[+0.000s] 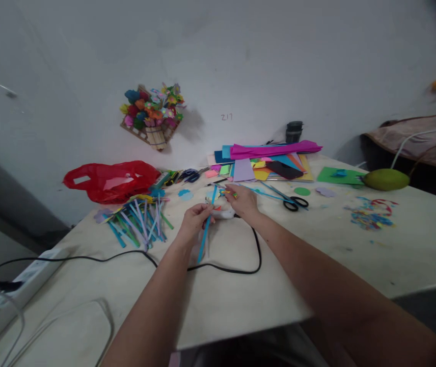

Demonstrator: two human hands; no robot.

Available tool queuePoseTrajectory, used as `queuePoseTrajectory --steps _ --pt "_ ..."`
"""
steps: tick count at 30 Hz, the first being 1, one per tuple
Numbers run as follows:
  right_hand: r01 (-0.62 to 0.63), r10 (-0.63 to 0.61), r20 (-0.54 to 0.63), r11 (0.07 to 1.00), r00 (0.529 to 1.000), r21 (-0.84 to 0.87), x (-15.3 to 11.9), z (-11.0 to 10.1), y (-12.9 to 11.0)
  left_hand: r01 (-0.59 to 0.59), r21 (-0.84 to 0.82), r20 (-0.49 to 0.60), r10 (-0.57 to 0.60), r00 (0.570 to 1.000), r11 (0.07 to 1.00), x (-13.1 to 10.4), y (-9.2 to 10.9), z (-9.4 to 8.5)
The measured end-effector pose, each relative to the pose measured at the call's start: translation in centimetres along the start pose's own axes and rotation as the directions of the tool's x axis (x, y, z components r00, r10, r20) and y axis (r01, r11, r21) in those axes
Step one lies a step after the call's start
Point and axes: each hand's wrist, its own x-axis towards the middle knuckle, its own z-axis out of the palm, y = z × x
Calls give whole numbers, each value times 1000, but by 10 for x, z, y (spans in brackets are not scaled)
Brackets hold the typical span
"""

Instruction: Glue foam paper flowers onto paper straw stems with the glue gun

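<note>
Two hands are reaching over the pale table (233, 306) in the head view. The left hand (197, 219) is gripping a slim blue strip (204, 242), its fingers closing around the middle while the strip is slanting down toward the near side. The right hand (244, 201) is bending beside small yellow and green pieces (228, 193) near the strip's upper end; whether its grip is closing on them, I cannot tell. A white tool (223, 214) is lying between the hands, a black cable (260, 250) curving around nearby. Black-handled scissors (295, 203) are resting right of the right hand. Loose blue, lilac and green strips (141, 224) are lying to the left, just below a red plastic bag (118, 186).
</note>
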Motion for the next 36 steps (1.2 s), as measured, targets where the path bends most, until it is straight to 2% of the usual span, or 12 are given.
queuePoseTrajectory --steps 4,7,10,13,19,23,26,29,33,36 --pt "-115 113 23 970 993 214 4 7 6 12 -43 4 -12 1000 999 1 0 1" --pt "-170 150 80 886 985 431 7 10 8 17 -60 5 -17 1000 998 -1 3 2" --pt "-235 182 150 801 972 551 8 10 3 13 -82 17 -12 1000 997 -2 4 3" --pt "-308 197 248 762 948 569 6 5 -4 13 -102 24 -11 1000 995 -2 4 2" --pt "-315 99 416 811 904 492 0 -4 -17 -5 -145 48 12 999 989 -2 2 -1" --pt "-381 116 494 792 862 477 -2 -6 -22 -20 -258 26 28 999 966 -2 2 -3" --pt "-453 208 471 739 858 498 0 -5 -22 -24 -365 3 26 1000 931 -1 3 -5" --pt "-511 311 413 632 856 582 4 -3 -16 -3 -436 -12 -2 1000 900 0 3 -7" --pt "-519 403 350 468 845 715 6 -5 -11 15 -453 -13 -23 1000 892 0 3 -8" --pt "-504 412 339 409 846 761 6 -8 -12 28 -441 1 -30 1000 897 0 3 -8"
